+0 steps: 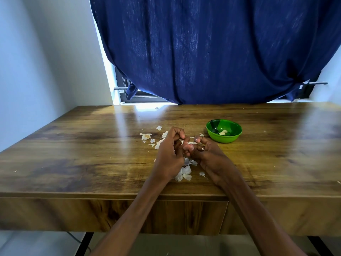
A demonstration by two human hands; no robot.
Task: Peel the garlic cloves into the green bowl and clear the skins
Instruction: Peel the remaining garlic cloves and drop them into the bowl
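Observation:
My left hand point(170, 152) and my right hand point(206, 154) meet over the middle of the wooden table point(73, 145), fingers curled together around a garlic clove point(191, 143) of which only a pale sliver shows. A ring sits on a right finger. White garlic skins point(147, 136) lie scattered to the left of the hands, and a bigger heap of skins point(184, 173) lies beneath the wrists. The green bowl point(214, 126) stands just right of the hands and holds a couple of peeled cloves point(223, 133).
A dark blue curtain point(212, 48) hangs behind the table's far edge, over a window. A white wall stands at the left. The table's front edge and a drawer front point(175, 217) lie below my forearms.

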